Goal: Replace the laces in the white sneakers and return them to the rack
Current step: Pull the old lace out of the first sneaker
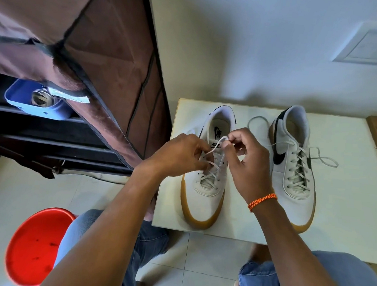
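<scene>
Head view: two white sneakers with gum soles are seen side by side on a white board (346, 223) laid on the tiled floor, toes toward the person. The left sneaker (204, 189) is being laced. A lace (214, 148) is pinched by the left hand (182, 156) over the eyelets, its grip clamped on the lace. The other end of the same lace is pinched by the right hand (245, 156) above the tongue, its grip likewise clamped on it. An orange bracelet (262, 201) is worn on the right wrist. The right sneaker (293, 173) stands apart from both hands, already laced, its loose ends spread on the board. A rack (55, 132) with a brown fabric cover (96, 45) is seen at the left, just beside the board. A red bucket (32, 248) sits on the floor by the left knee.
</scene>
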`<control>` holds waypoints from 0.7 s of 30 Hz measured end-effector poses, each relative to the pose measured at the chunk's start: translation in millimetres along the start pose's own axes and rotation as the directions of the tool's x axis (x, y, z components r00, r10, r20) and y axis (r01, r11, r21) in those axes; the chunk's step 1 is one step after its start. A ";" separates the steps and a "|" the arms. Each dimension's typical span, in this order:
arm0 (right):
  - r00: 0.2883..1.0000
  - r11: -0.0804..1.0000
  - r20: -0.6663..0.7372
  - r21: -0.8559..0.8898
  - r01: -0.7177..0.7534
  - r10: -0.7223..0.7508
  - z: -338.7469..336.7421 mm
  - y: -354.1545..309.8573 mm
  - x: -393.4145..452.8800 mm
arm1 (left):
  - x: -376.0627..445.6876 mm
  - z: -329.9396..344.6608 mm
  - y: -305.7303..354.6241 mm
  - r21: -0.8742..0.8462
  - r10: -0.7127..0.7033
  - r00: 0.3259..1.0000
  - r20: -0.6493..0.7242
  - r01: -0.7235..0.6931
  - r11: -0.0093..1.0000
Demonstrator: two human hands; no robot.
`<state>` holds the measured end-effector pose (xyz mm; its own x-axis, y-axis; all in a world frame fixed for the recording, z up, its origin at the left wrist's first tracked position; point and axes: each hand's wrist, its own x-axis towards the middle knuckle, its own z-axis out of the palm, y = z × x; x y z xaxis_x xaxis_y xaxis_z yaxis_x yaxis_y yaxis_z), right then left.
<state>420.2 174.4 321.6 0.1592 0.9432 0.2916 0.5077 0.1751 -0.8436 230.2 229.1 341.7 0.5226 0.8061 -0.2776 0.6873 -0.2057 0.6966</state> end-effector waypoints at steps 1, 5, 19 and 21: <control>1.000 0.999 -0.022 0.038 -0.021 0.022 -1.0 -2.5 0.8 | 0.4 -0.4 0.1 -0.030 0.008 0.999 -0.033 -0.009 1.000; 0.983 0.955 -0.089 0.265 -0.130 0.158 -7.5 -3.5 6.1 | 1.0 -9.5 -5.4 -0.157 0.046 0.955 -0.293 -0.095 0.983; 0.977 0.698 0.164 0.683 -0.213 0.138 -7.0 -17.1 6.0 | -5.0 -3.5 25.5 -0.773 0.082 0.953 -0.292 -0.285 0.567; 0.964 0.599 0.210 0.755 -0.267 0.164 -6.7 -24.3 4.0 | -7.9 -2.2 32.6 -0.841 0.114 0.969 -0.220 -0.247 0.481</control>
<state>414.2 172.1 346.3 0.0590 0.9971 0.0479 -0.3780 0.0667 -0.9234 247.4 217.3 368.0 0.4737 0.8796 -0.0442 -0.2234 0.1686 0.9600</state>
